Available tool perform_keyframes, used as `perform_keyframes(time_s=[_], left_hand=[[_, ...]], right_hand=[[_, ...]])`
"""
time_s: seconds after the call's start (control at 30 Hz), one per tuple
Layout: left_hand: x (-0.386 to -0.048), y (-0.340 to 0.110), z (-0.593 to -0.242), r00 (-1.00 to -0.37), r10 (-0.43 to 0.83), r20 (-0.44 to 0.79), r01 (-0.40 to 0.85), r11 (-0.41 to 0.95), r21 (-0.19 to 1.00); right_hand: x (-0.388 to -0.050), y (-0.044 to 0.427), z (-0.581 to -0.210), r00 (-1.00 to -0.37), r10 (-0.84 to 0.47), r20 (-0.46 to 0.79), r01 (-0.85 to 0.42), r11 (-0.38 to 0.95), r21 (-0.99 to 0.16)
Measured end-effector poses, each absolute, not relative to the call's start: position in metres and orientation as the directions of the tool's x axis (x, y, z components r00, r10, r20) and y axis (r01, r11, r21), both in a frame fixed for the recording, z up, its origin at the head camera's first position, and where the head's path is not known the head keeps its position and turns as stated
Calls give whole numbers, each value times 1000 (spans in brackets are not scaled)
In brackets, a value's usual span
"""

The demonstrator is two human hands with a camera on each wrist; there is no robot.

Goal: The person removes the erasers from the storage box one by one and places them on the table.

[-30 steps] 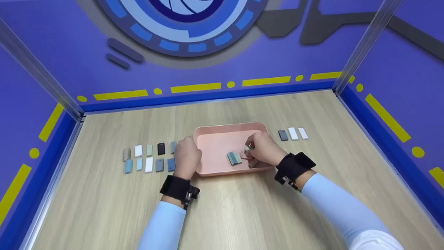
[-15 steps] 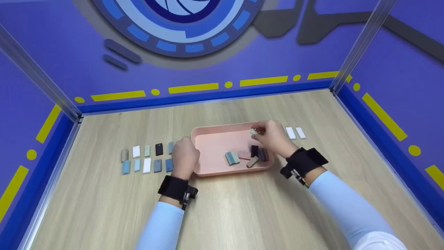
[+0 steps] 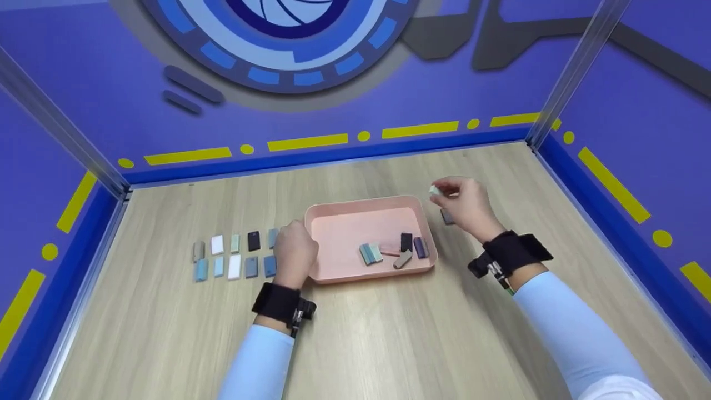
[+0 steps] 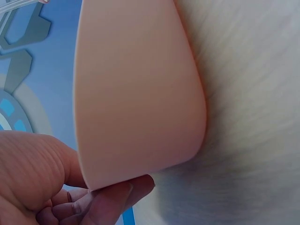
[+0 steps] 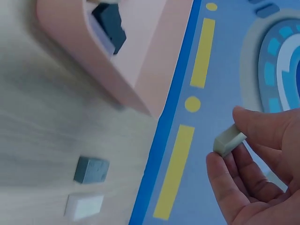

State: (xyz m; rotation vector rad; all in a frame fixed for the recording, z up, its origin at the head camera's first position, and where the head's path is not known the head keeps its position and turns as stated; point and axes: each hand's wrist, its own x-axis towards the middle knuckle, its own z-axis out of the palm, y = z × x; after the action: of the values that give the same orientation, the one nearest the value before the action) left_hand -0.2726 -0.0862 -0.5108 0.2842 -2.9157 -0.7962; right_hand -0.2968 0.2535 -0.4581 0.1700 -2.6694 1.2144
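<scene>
A pink tray (image 3: 364, 219) stands on the wooden table. My left hand (image 3: 295, 253) pinches its left wall, thumb on one side and fingers on the other, as the left wrist view shows of the tray (image 4: 136, 93). Past the tray's right rim, my right hand (image 3: 469, 206) is raised above the table. Between its thumb and fingertips it holds a small pale green block (image 5: 228, 140). Inside the tray, towards its front right, lie several small blocks: a black one (image 3: 406, 241), a dark purple one (image 3: 421, 248), a brown one (image 3: 402, 259), a pink one and blue-green ones.
Left of the tray, several small blocks lie in two rows, among them a white block (image 3: 234, 267) and a black block (image 3: 254, 240). On the right, a dark grey block (image 5: 91, 169) and a white block (image 5: 84, 206) lie under the right hand. Printed walls enclose the table.
My right hand has lifted the pale green block out of the tray and carried it right, past the rim. The left hand keeps its hold on the tray.
</scene>
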Motion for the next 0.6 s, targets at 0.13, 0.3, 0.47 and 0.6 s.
perform_keyframes(time_s=[0.13,0.3,0.47,0.6], left_hand=[[-272,-86,-511,-977,-205,66,-143,845,516],[-273,-85,-510,-976,-209,60,-151,847,509],[-273,-85,-510,-977,-206,47,-155,851,502],[-273,-85,-511,-977,-210,39,-164,852,497]], right_hand=[[-301,277,-461,-971,62,231,-135,656,-743],[-305,309,-469,-955,153,254,-81,690,-719],[-307,336,-478,-941,258,220,28,706,-708],[-304,352,-488,-940,302,156,110,704,-702]])
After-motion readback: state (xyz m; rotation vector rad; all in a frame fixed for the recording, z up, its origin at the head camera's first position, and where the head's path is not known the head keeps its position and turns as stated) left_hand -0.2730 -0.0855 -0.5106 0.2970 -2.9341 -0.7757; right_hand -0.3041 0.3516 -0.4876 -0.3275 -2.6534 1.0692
